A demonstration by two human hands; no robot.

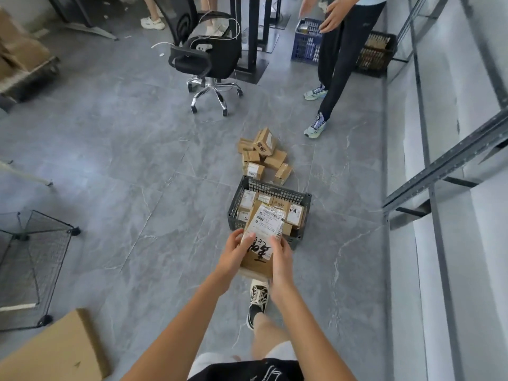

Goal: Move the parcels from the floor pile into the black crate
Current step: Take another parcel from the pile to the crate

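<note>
Parcel [262, 237] in left hand [233, 254] and right hand [280, 257] above grey tiled floor [137, 160], black crate [270, 211] beyond.

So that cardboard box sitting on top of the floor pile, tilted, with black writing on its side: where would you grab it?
Probably from above, across its two narrower cardboard sides. The tilted box sits highest on the pile, so its upper faces are free while neighbours crowd its base. Right now both the left hand and right hand hold a labelled parcel by its long edges above the black crate.
</note>
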